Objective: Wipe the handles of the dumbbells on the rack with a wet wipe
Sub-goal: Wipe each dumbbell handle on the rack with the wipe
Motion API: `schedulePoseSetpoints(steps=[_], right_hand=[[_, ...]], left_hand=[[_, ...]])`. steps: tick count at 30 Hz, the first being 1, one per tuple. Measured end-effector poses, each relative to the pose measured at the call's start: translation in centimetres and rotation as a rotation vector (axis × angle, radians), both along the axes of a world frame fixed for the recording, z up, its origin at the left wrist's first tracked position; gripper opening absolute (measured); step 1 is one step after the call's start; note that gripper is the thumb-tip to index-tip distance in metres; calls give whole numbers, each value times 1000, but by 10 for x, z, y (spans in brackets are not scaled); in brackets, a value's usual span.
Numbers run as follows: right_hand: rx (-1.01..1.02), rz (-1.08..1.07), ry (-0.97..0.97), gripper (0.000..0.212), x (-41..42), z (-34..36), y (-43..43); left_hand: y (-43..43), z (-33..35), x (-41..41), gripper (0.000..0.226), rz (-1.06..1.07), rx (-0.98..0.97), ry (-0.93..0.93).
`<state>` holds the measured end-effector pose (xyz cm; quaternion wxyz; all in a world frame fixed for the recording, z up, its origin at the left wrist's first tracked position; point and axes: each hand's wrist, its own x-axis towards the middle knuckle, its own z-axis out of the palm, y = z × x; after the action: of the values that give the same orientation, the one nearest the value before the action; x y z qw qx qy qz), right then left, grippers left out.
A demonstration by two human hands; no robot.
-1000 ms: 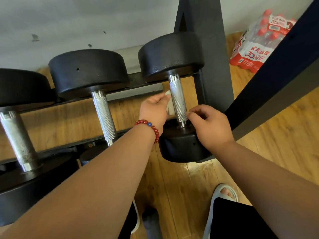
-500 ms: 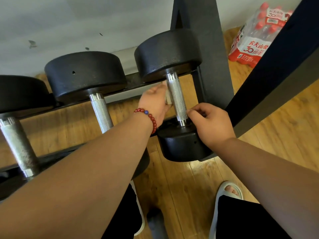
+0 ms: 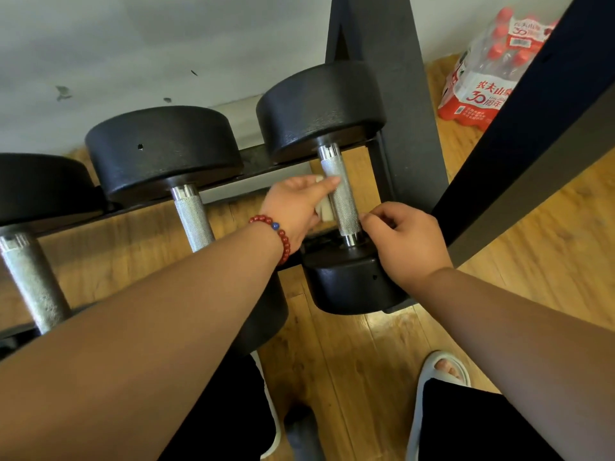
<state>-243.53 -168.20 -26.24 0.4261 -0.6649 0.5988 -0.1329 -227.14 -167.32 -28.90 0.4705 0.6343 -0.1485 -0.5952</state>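
Since the frame half a second earlier, the left hand (image 3: 294,207) has slid back along the handle (image 3: 345,207) toward its near end, and more of the wet wipe (image 3: 325,210) now shows beneath it. The wipe, a pale folded pad, is pressed against the left side of the knurled handle of the right-hand dumbbell (image 3: 319,108). That dumbbell lies on the rack (image 3: 406,94) with one black head far and one near. The left fingers (image 3: 327,186) are closed on the wipe, the foremost lying across the handle's top. The right hand (image 3: 409,244) sits at the handle's near end. Its fingers (image 3: 376,216) are curled, with their tips together against the right side of the metal. We cannot tell whether they pinch the handle itself or a hidden edge of the wipe.

We judge the step in hand to be a lengthwise wipe of this handle, the rightmost in the row. The next move calls for carrying the wipe round to the underside and the right side. The right hand now covers part of that side, so it would have to give way or turn the dumbbell.

To the left, the middle dumbbell (image 3: 163,148) and the left dumbbell (image 3: 31,281) show bare handles; we cannot judge whether they have been wiped. Further out we note a red bead bracelet (image 3: 283,236) on the left wrist, the wooden floor (image 3: 549,247), a pale slipper (image 3: 429,390) near, and a wrapped pack of bottles (image 3: 479,71) far right by the wall (image 3: 166,44).
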Motion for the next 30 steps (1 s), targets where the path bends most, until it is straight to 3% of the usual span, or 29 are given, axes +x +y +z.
schedulePoseSetpoints(steps=[4, 9, 10, 13, 15, 21, 23, 25, 30], right_hand=[[-3, -12, 1, 21, 1, 2, 1], [-14, 0, -3, 21, 1, 1, 1], [-16, -5, -6, 21, 1, 0, 1], [-19, -8, 5, 23, 1, 0, 0], [-24, 5, 12, 23, 1, 1, 1], [-30, 7, 9, 23, 1, -1, 0], [-25, -2, 0, 24, 0, -1, 0], [-30, -13, -8, 24, 0, -3, 0], [-49, -11, -5, 24, 0, -5, 1]], left_hand=[[-14, 3, 1, 32, 31, -37, -30], [-2, -3, -5, 96, -66, 12, -90], [-7, -1, -2, 90, -23, -2, -72], [-20, 7, -1, 34, 166, -48, 15], [-15, 4, -10, 19, 194, -32, -13], [-9, -4, -13, 16, 224, -21, 0], [-17, -2, -11, 30, 212, -25, 28], [-24, -1, -15, 52, 151, -4, -32], [-16, -3, -30, 37, 9, 38, -299]])
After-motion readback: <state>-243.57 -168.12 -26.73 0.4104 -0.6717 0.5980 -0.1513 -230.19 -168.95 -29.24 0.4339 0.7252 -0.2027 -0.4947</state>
